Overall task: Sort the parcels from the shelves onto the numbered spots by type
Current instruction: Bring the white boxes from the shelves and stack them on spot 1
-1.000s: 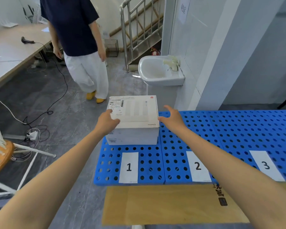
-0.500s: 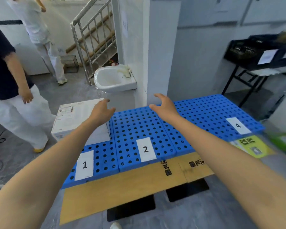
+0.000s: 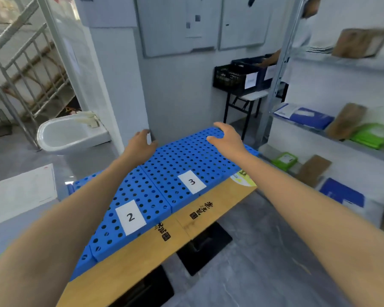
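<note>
Blue perforated panels lie on a wooden table, with white labels 2 and 3 at their near edge. A white box sits at the far left edge of the view. My left hand and my right hand hover above the panels, fingers loosely spread, holding nothing. On the metal shelves at the right lie parcels: blue mailers, green packs, a small green pack and brown envelopes.
A white basin stands on the floor at the left beside a stair railing. Black crates rest on a small table behind the shelf post. A person's arm reaches into a crate there.
The view has swung right, from spot 1 toward the shelves. Both hands have left the white box, which now sits at the far left, and hover empty over spots 2 and 3.
</note>
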